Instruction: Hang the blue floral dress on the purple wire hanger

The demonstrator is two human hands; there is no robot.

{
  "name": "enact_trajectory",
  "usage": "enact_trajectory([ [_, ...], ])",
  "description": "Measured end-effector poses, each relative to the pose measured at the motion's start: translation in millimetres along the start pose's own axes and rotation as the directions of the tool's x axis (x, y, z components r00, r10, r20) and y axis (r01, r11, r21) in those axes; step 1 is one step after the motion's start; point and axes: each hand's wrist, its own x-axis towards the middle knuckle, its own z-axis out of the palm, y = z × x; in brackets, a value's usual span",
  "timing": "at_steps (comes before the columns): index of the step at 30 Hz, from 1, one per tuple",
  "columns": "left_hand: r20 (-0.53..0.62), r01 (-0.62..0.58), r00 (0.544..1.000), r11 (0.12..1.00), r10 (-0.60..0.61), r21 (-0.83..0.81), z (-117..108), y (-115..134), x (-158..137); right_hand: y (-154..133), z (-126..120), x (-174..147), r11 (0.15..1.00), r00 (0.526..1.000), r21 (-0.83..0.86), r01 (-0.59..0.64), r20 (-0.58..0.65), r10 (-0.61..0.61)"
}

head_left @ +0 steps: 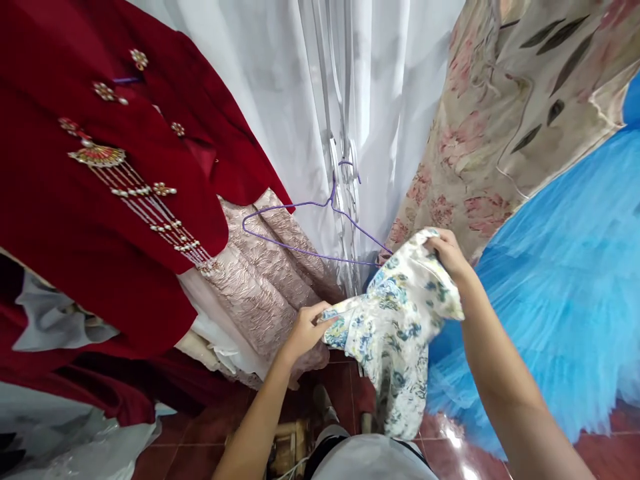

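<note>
A white garment with a blue, green and yellow floral print hangs between my two hands, its lower part drooping toward the floor. My left hand pinches one edge of it on the left. Higher up on the right, my right hand is closed on its upper corner. Just beyond the garment, a purple wire hanger hangs with nothing on its bar; its right end passes close to the cloth. Folds hide my right fingertips in part.
On the left hangs a red velvet garment with beaded ornaments, beside a pink textured dress. A beige floral dress and a blue tulle skirt fill the right. White curtains stand behind; a wooden stool is below.
</note>
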Motion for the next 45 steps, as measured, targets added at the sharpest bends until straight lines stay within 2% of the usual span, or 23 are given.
enact_trajectory([
  [4,-0.174,-0.094,0.978,0.989,0.113,0.114,-52,19,-1,2,64,43,0.996,0.976,0.046,-0.08,0.208,0.069],
  [7,-0.182,-0.107,0.971,0.96,0.157,0.258,-99,15,1,2,96,46,0.981,0.96,0.098,-0.169,0.24,0.142],
  [9,-0.146,-0.068,0.98,0.915,0.137,0.399,-130,4,8,1,101,41,0.959,0.948,0.159,-0.236,0.255,0.192],
  [11,-0.142,-0.021,0.984,0.863,0.107,0.506,-158,-10,20,-1,95,35,0.936,0.917,0.169,-0.309,0.314,0.246],
  [14,-0.194,0.02,0.976,0.839,0.102,0.543,-188,-22,51,-6,82,31,0.923,0.877,0.113,-0.367,0.372,0.303],
  [16,-0.277,0.021,0.95,0.851,0.147,0.524,-200,-19,77,-10,78,31,0.917,0.857,0.082,-0.39,0.397,0.329],
  [19,-0.395,-0.069,0.866,0.856,0.306,0.512,-209,-1,120,-17,77,34,0.905,0.835,0.056,-0.421,0.413,0.363],
  [21,-0.415,-0.198,0.806,0.853,0.422,0.483,-210,18,144,-21,75,36,0.911,0.841,0.035,-0.412,0.399,0.365],
  [22,-0.402,-0.27,0.792,0.853,0.461,0.447,-209,27,153,-22,73,35,0.922,0.856,0.026,-0.385,0.383,0.347],
  [24,-0.318,-0.381,0.812,0.857,0.49,0.347,-204,41,162,-22,68,28,0.959,0.911,0.025,-0.281,0.323,0.258],
  [26,-0.199,-0.422,0.856,0.867,0.477,0.266,-194,46,160,-16,61,12,0.989,0.965,0.023,-0.146,0.222,0.137],
  [28,-0.144,-0.398,0.887,0.885,0.438,0.24,-182,43,150,-6,56,-8,0.998,0.989,-0.015,-0.069,0.132,0.07],
  [32,-0.188,-0.267,0.924,0.912,0.334,0.312,-162,32,132,7,53,-35,0.991,0.998,-0.127,-0.046,0.04,0.051],
  [34,-0.248,-0.22,0.915,0.91,0.317,0.351,-160,31,128,-1,52,-30,0.99,0.999,-0.139,-0.01,-0.033,0.005],
  [37,-0.342,-0.199,0.879,0.908,0.332,0.368,-164,26,126,-30,54,-9,0.994,0.992,-0.11,0.025,-0.117,-0.037],
  [39,-0.351,-0.162,0.885,0.91,0.305,0.382,-162,13,124,-49,63,-1,0.997,0.999,-0.071,-0.006,-0.036,0.004],
  [41,-0.37,-0.071,0.903,0.924,0.22,0.376,-148,-9,116,-62,78,-9,0.997,0.987,-0.002,-0.08,0.142,0.079],
  [43,-0.412,0.029,0.905,0.953,0.103,0.301,-122,-32,102,-65,100,-34,0.981,0.932,0.115,-0.155,0.345,0.107],
  [44,-0.408,0.044,0.911,0.971,0.058,0.236,-105,-42,93,-63,111,-51,0.965,0.891,0.192,-0.177,0.448,0.074],
  [45,-0.388,0.043,0.921,0.984,0.027,0.172,-88,-50,84,-60,123,-71,0.938,0.818,0.267,-0.22,0.575,0.028],
])
